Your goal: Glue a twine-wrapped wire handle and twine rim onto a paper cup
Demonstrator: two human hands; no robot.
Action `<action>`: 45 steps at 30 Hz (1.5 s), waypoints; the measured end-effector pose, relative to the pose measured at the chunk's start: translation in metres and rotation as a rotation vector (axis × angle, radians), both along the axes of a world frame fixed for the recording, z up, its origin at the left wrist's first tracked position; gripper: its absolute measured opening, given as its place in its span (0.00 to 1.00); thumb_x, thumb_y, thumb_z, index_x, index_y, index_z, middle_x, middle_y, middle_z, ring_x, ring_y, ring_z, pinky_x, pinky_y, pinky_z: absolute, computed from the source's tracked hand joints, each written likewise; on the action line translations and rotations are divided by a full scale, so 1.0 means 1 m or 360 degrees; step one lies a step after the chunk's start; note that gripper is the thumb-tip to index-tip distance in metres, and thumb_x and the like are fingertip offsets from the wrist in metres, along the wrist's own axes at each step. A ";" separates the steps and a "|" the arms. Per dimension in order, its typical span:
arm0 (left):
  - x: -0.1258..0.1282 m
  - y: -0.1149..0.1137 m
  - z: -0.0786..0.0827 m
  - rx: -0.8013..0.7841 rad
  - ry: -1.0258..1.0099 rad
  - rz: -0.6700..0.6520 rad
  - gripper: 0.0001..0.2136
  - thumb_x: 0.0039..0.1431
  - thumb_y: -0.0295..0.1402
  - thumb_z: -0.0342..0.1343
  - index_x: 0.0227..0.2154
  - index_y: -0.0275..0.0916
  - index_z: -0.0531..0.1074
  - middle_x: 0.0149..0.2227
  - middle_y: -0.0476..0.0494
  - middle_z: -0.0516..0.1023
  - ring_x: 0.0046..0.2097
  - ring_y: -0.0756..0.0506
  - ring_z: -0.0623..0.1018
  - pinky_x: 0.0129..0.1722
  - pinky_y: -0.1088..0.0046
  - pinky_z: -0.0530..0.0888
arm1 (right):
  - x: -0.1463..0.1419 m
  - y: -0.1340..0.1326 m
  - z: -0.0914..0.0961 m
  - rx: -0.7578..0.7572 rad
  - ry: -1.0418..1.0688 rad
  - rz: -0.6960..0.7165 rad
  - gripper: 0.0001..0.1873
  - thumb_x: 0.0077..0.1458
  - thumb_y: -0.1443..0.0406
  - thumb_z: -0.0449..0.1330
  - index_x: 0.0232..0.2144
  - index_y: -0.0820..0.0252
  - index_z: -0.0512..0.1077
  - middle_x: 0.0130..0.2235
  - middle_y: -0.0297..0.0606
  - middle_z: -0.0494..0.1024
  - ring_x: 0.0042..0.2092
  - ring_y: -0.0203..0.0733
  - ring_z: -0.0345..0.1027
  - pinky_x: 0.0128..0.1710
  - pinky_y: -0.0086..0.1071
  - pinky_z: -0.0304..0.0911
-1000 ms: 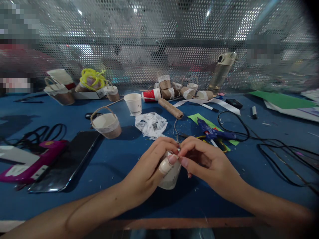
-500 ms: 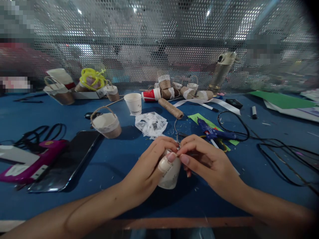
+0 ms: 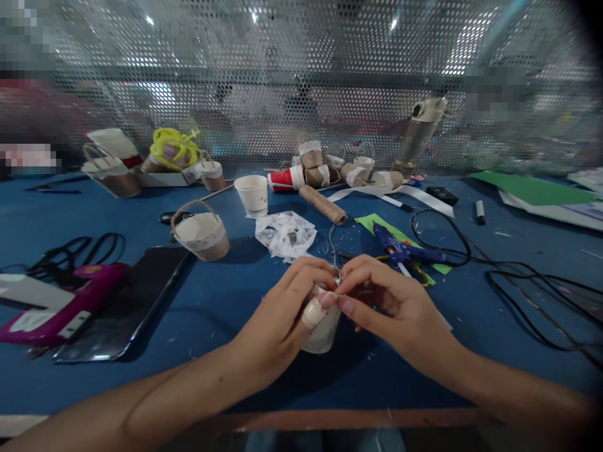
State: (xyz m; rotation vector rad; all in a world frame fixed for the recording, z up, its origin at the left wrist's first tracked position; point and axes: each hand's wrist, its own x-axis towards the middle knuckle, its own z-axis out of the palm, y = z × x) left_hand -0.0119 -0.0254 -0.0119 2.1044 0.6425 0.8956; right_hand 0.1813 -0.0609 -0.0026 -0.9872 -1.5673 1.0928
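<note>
White paper cup (image 3: 323, 338) between close-set fingers

Holds the cup, on or above the blue tabletop (image 3: 226, 304), cannot tell which, with bare left hand (image 3: 285, 314) curled round its left side, beige bandage (image 3: 312, 313) on the thumb. With bare right hand (image 3: 400, 307), sets thumb and forefinger narrow beside the left fingertips, at the cup's upper end; cannot tell whether pinching the thin brown twine (image 3: 332, 242) just beyond them. Farther beyond the fingertips, cylindrical brown twine spool (image 3: 323, 204) and crumpled translucent white sheet (image 3: 285, 235). Left of and beyond the left fingers, small brown bucket with white lining and looped handle (image 3: 202, 237). Beyond the right fingers, blue glue gun (image 3: 398, 245) over light-green paper (image 3: 366, 221).
</note>
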 end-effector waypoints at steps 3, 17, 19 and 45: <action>0.000 -0.001 0.002 0.0033 0.0042 0.0002 0.07 0.72 0.32 0.43 0.44 0.41 0.67 0.50 0.44 0.67 0.55 0.47 0.67 0.55 0.69 0.65 | 0.001 -0.001 0.001 -0.0015 0.0012 0.0009 0.01 0.60 0.67 0.63 0.35 0.55 0.75 0.41 0.33 0.69 0.36 0.31 0.68 0.30 0.23 0.68; -0.001 -0.001 0.005 -0.0099 -0.0008 -0.0087 0.08 0.72 0.33 0.43 0.43 0.40 0.67 0.48 0.45 0.68 0.52 0.48 0.69 0.54 0.70 0.66 | 0.002 0.001 -0.004 -0.0171 0.0181 0.0104 0.03 0.59 0.66 0.64 0.36 0.52 0.76 0.41 0.32 0.68 0.34 0.30 0.68 0.29 0.21 0.71; -0.001 -0.001 0.006 -0.0097 -0.0018 -0.0082 0.08 0.72 0.33 0.43 0.43 0.40 0.67 0.48 0.45 0.68 0.52 0.48 0.69 0.54 0.70 0.66 | 0.002 0.000 -0.003 -0.0158 0.0152 0.0104 0.04 0.59 0.67 0.64 0.36 0.52 0.77 0.42 0.32 0.68 0.34 0.29 0.68 0.30 0.21 0.71; -0.003 -0.005 0.008 -0.0250 -0.0009 -0.0152 0.11 0.73 0.32 0.40 0.45 0.40 0.67 0.51 0.43 0.67 0.54 0.46 0.68 0.56 0.68 0.65 | 0.004 0.000 0.003 -0.0096 0.0027 0.0088 0.02 0.58 0.67 0.64 0.32 0.57 0.74 0.37 0.33 0.70 0.37 0.34 0.67 0.33 0.26 0.65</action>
